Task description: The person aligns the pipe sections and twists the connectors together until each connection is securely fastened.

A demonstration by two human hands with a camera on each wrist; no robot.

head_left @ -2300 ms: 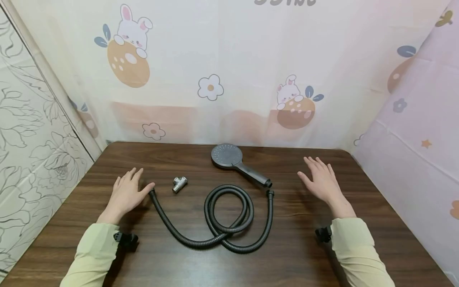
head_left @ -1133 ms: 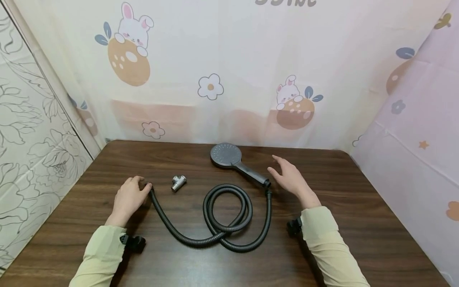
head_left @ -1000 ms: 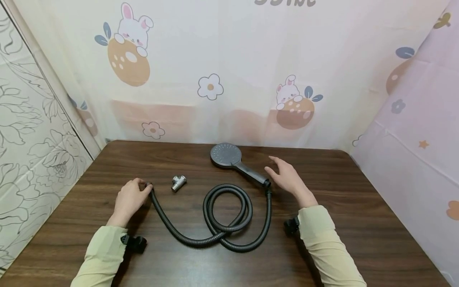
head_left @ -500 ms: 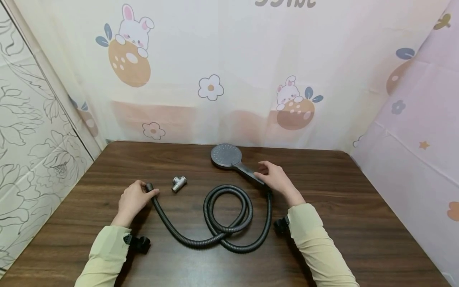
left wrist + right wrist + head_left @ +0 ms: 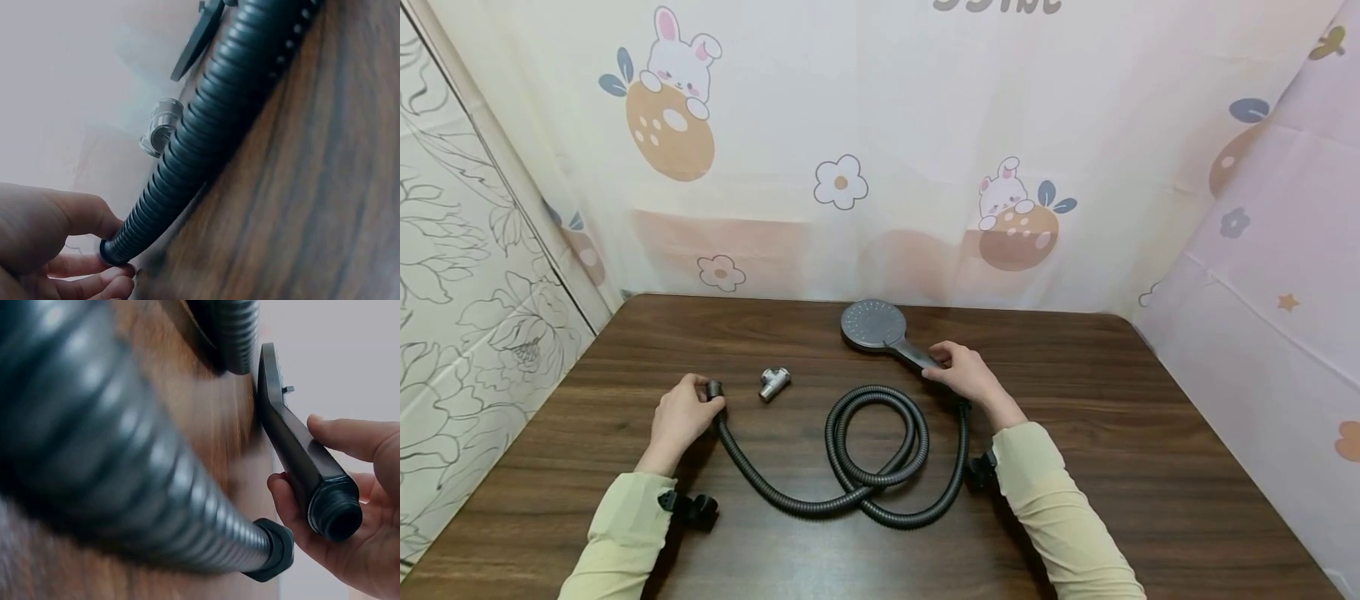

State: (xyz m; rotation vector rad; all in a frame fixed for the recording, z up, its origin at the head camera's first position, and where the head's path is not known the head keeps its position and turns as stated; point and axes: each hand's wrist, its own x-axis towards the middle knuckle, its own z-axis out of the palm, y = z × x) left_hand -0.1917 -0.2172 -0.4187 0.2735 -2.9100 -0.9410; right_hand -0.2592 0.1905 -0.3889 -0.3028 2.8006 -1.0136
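Note:
My left hand (image 5: pixel 679 419) pinches one end of a black ribbed shower hose (image 5: pixel 797 507) between thumb and fingers, and in the left wrist view that end (image 5: pixel 119 250) tilts up from the table. The hose's middle lies looped in a coil. At the right, my right hand (image 5: pixel 972 380) holds the handle (image 5: pixel 300 447) of a grey shower head (image 5: pixel 874 325), thumb on one side and fingers round the other. Its threaded end (image 5: pixel 337 515) points back toward the wrist, close to the hose's other end, a hex nut (image 5: pixel 278 550), and apart from it.
A small chrome tee fitting (image 5: pixel 773 384) lies on the dark wooden table (image 5: pixel 1120 392), between the left hand and the coil. Printed curtains (image 5: pixel 910 108) hang right behind the table's back edge and along both sides.
The right hand has moved left and inward from the table's right side and taken hold of the shower head's handle. The left hand, flat before, now pinches the hose end and has raised it slightly.

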